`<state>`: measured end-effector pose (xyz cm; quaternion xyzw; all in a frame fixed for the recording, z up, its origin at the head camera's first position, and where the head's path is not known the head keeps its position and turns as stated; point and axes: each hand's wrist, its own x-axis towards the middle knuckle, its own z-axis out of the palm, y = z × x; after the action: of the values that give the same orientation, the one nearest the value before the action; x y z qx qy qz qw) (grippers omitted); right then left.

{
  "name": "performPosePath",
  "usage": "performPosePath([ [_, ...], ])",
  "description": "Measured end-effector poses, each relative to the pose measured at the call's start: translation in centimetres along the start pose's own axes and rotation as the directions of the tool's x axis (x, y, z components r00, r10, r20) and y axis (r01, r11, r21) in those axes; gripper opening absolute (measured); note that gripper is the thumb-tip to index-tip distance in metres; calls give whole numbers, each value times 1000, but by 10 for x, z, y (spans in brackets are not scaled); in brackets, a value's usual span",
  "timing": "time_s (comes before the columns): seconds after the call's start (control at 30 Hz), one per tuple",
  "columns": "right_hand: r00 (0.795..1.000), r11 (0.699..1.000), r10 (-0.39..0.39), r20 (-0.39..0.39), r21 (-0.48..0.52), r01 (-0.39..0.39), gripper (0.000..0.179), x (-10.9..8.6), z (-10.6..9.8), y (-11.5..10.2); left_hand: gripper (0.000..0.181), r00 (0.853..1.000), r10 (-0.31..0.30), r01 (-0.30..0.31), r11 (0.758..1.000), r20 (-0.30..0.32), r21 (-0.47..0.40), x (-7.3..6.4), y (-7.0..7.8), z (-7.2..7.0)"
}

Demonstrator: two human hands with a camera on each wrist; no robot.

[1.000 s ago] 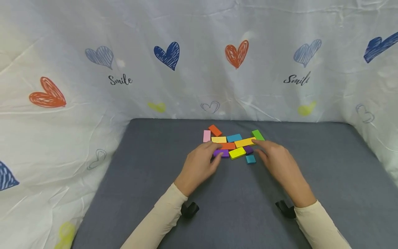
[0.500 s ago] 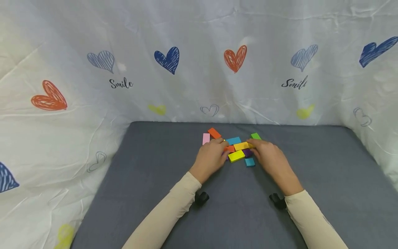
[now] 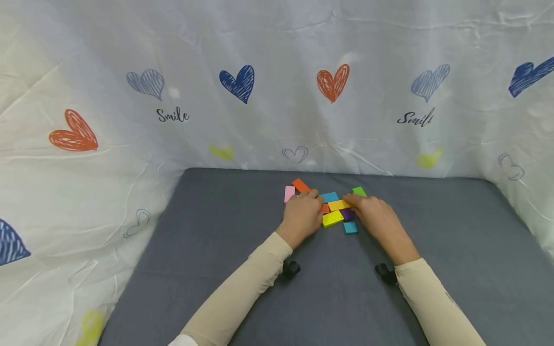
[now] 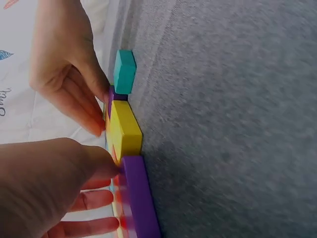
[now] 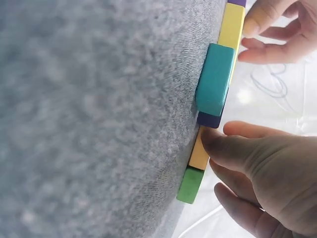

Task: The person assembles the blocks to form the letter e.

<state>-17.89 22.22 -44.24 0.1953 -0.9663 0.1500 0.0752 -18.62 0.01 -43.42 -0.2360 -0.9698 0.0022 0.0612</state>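
Coloured wooden blocks lie side by side in rough rows. My left hand (image 3: 304, 214) reaches over the left part, its fingers touching the orange block (image 3: 325, 208); in the left wrist view its thumb tip meets the edge between that row and a purple block (image 4: 140, 198). With thumb and fingers my right hand (image 3: 376, 216) pinches the right part of a yellow-orange block (image 3: 337, 205). Nearer to me are a bright yellow block (image 3: 332, 219) and a dark purple one (image 3: 347, 214). A blue block (image 3: 329, 197) lies behind. My left hand hides the pale yellow block in the head view.
A teal block (image 3: 350, 228) sits at the near side. Beyond the right fingers is a green block (image 3: 359, 191). A pink block (image 3: 289, 193) and an orange-red block (image 3: 300, 185) lie at the back left. A patterned white curtain (image 3: 277, 115) hangs behind the grey cloth-covered table (image 3: 225, 230).
My left hand has moved right and forward over the orange and purple blocks, covering more of them. My right hand has closed in on the yellow-orange block. The head view has shifted slightly.
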Motion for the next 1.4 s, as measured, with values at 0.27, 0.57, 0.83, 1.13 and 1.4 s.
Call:
performPosePath([
  [0.27, 1000, 999, -7, 27, -31, 8, 29, 10, 3, -1, 34, 995, -67, 65, 997, 68, 30, 11, 8, -7],
  [0.57, 1000, 998, -5, 16, -68, 6, 21, 14, 2, -1, 21, 991, -38, 31, 998, 127, 58, 18, 16, -15],
  [0.83, 999, 996, -10, 30, -94, 13, 17, 16, 0, 0, 22, 994, -27, 20, 997, 108, 69, 22, 15, -11],
  [1.13, 999, 992, -19, 39, -123, 24, 17, 12, -6, 0, 24, 999, 37, -37, 998, 5, 48, 20, 11, -7],
  [1.4, 997, 991, -66, -32, -115, 62, 24, -3, -30, -10, 27, 995, 69, -69, 998, -76, 8, 7, 3, -29],
])
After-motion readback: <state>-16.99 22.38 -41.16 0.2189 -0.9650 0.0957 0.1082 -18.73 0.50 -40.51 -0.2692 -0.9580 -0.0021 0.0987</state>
